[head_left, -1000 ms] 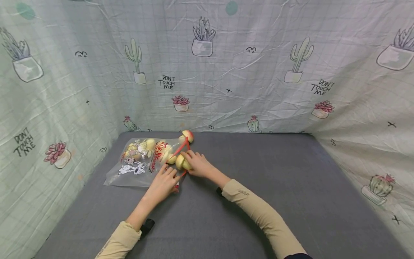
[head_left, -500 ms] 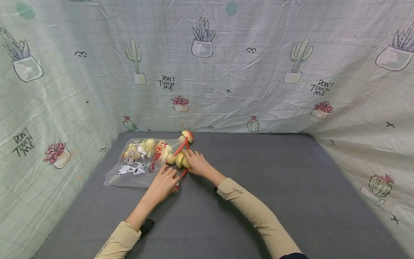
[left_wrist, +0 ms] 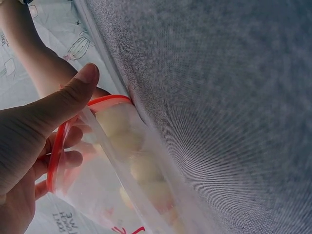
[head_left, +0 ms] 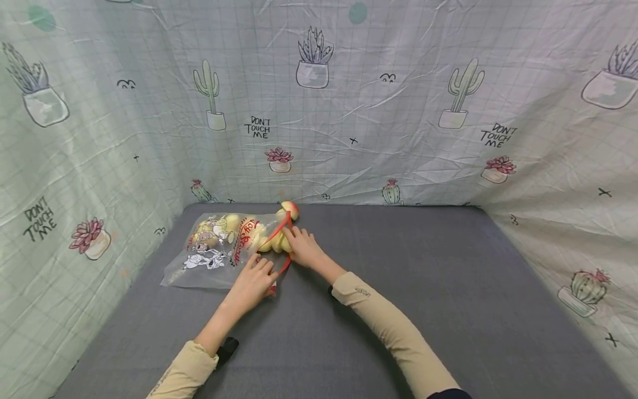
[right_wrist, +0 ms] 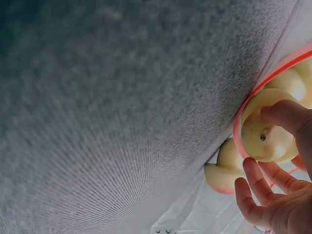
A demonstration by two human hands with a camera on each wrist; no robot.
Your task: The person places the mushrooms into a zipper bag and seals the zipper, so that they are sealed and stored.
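Note:
A clear plastic zip bag (head_left: 206, 274) with red lettering and cartoon prints lies flat at the left of the table in the head view. Several yellow fruits (left_wrist: 146, 168) show through it. My left hand (head_left: 251, 282) holds the near side of the bag's mouth, with thumb and fingers on either side of its red edge (left_wrist: 111, 100). At the mouth, my right hand (head_left: 306, 248) has thumb and fingers about a round yellow fruit (right_wrist: 258, 139) that lies within the red rim. Part of that fruit is hidden by the hand.
Yellow and red fruit (head_left: 289, 209) lies by the far corner of the bag's mouth. A grey cloth (head_left: 399, 293) covers the table. Behind and at both sides hangs a plant-print sheet (head_left: 349, 111).
The right hand has moved slightly left, and the fruit at its fingers has gone further into the bag's mouth. My left hand and the bag stay nearly in place.

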